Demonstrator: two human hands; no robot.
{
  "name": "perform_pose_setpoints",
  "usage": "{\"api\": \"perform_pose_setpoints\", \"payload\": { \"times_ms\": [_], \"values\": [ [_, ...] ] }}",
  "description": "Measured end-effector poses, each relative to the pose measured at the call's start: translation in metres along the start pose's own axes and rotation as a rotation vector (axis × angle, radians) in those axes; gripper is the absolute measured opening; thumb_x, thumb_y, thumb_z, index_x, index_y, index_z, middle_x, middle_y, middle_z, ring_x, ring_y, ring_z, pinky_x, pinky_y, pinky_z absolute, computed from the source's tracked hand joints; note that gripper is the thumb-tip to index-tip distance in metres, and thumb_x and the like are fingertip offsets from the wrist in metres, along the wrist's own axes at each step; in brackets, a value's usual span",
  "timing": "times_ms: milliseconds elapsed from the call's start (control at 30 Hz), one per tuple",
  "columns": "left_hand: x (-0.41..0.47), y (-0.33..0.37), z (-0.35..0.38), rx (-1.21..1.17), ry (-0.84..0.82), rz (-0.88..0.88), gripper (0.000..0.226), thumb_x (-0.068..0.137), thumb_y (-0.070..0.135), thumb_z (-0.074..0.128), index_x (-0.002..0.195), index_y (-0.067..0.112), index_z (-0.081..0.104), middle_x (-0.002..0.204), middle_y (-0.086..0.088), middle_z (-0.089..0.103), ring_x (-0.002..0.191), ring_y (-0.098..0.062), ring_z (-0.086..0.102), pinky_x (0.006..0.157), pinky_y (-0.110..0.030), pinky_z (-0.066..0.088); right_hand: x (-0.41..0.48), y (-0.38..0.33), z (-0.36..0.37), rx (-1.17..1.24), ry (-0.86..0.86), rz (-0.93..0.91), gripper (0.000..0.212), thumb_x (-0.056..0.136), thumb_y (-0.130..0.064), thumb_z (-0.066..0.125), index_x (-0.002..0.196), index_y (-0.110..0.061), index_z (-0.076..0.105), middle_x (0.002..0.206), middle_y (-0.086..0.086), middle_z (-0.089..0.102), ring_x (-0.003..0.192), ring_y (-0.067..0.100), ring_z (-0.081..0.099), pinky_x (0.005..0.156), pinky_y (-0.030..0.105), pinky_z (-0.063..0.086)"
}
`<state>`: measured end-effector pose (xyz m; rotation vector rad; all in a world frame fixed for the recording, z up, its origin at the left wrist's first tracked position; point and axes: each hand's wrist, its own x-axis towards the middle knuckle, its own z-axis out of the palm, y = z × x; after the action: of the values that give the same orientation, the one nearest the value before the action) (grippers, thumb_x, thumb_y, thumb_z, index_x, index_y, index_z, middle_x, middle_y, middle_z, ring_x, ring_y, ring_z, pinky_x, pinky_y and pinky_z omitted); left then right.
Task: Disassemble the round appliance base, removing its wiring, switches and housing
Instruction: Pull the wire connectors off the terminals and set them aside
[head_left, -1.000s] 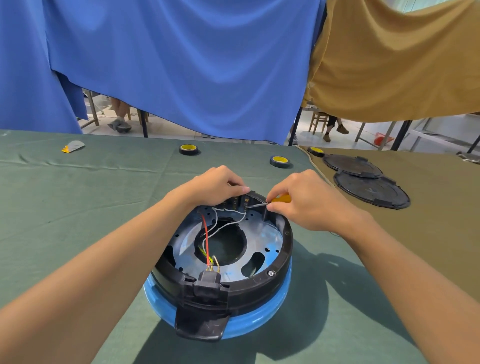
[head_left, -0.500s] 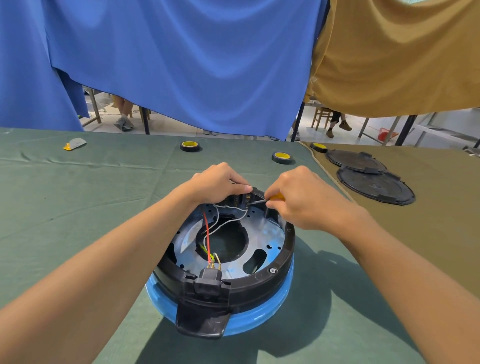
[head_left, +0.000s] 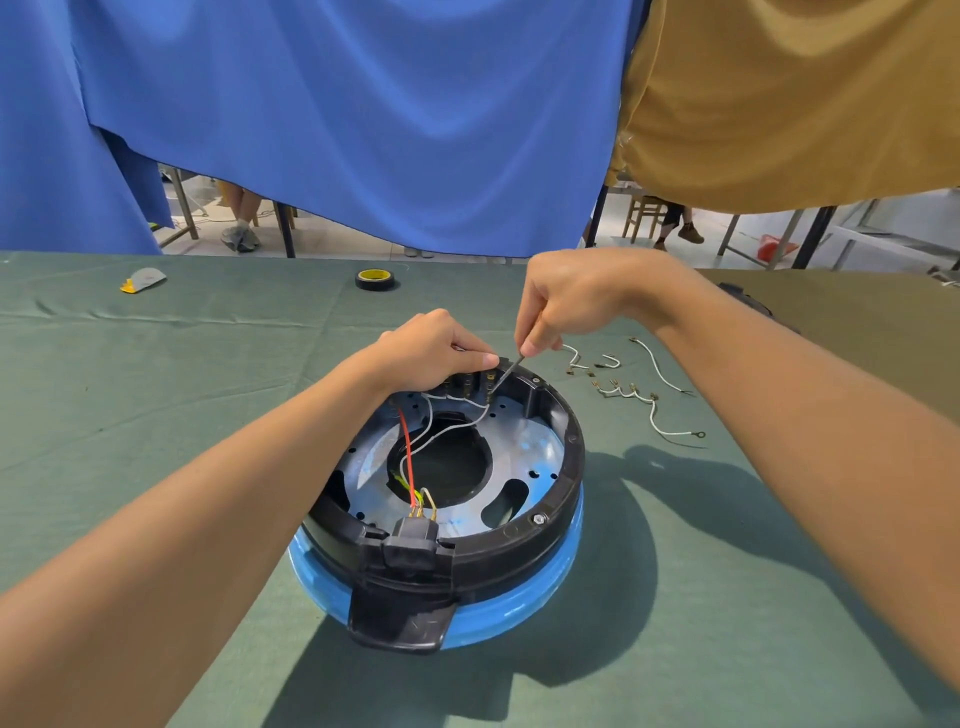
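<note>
The round appliance base (head_left: 563, 457), black housing on a blue ring, lies open side up on the green cloth. White wires (head_left: 452, 431) and a red wire (head_left: 407, 457) run inside it to a black connector block (head_left: 413, 545) at the near rim. My left hand (head_left: 436, 351) grips the switch terminals at the far rim, fingers curled over them. My right hand (head_left: 576, 296) holds a screwdriver (head_left: 506, 373) from above, its thin shaft angled down onto the terminals beside my left thumb. The tool's handle is hidden in my fist.
Several loose white wires (head_left: 660, 410) with terminals lie on the cloth right of the base. A yellow-and-black tape roll (head_left: 376, 279) sits at the far edge, a small grey-and-yellow piece (head_left: 143, 279) far left. Blue and tan cloths hang behind the table.
My right hand has risen and tipped the screwdriver from nearly flat to steeply downward. The camera view has shifted, bringing the loose wires on the right into view. My left hand stays at the far rim.
</note>
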<state>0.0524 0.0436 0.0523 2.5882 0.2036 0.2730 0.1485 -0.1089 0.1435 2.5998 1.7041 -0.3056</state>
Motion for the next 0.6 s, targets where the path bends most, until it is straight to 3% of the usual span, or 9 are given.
{"api": "perform_pose_setpoints", "payload": {
  "times_ms": [133,300,433,533,600],
  "values": [
    [0.000,-0.002,0.000,-0.006,0.005,-0.007,0.022,0.094,0.044,0.059,0.108,0.037,0.073,0.077,-0.008,0.069,0.054,-0.009,0.037,0.069,-0.035,0.038,-0.006,0.000,0.003,-0.017,0.026,0.016,0.008,0.085,-0.029,0.072,0.091,-0.030,0.078,0.061,-0.016,0.069,0.064,-0.007,0.061,0.063,0.020,0.045],
    [-0.001,-0.001,0.000,-0.007,-0.007,-0.027,0.022,0.093,0.043,0.059,0.109,0.037,0.073,0.066,0.022,0.062,0.061,-0.008,0.047,0.072,-0.037,0.043,-0.030,0.004,0.028,0.064,0.179,0.039,0.010,0.086,-0.029,0.070,0.092,-0.028,0.078,0.079,-0.016,0.070,0.075,-0.003,0.058,0.068,0.021,0.045],
    [-0.002,0.000,-0.001,-0.002,-0.016,-0.034,0.022,0.093,0.044,0.058,0.108,0.037,0.074,0.070,0.024,0.064,0.069,-0.011,0.053,0.075,-0.040,0.046,-0.037,0.003,0.041,0.046,0.223,0.034,0.013,0.090,-0.029,0.067,0.096,-0.026,0.078,0.076,-0.014,0.062,0.076,0.006,0.049,0.073,0.026,0.045],
    [-0.002,0.001,-0.001,-0.016,-0.007,-0.037,0.021,0.093,0.043,0.059,0.107,0.037,0.074,0.058,0.024,0.060,0.061,-0.009,0.045,0.072,-0.038,0.041,-0.033,0.002,0.033,0.040,0.196,0.025,0.012,0.088,-0.027,0.069,0.096,-0.026,0.078,0.074,-0.020,0.060,0.078,0.004,0.056,0.073,0.024,0.045],
    [-0.002,0.000,0.000,-0.024,-0.006,-0.038,0.021,0.093,0.043,0.059,0.107,0.037,0.074,0.063,0.016,0.065,0.060,-0.010,0.043,0.073,-0.039,0.042,-0.026,0.003,0.024,0.033,0.149,0.021,0.010,0.086,-0.028,0.071,0.092,-0.028,0.078,0.069,-0.023,0.063,0.075,0.000,0.060,0.066,0.020,0.045]
  ]
}}
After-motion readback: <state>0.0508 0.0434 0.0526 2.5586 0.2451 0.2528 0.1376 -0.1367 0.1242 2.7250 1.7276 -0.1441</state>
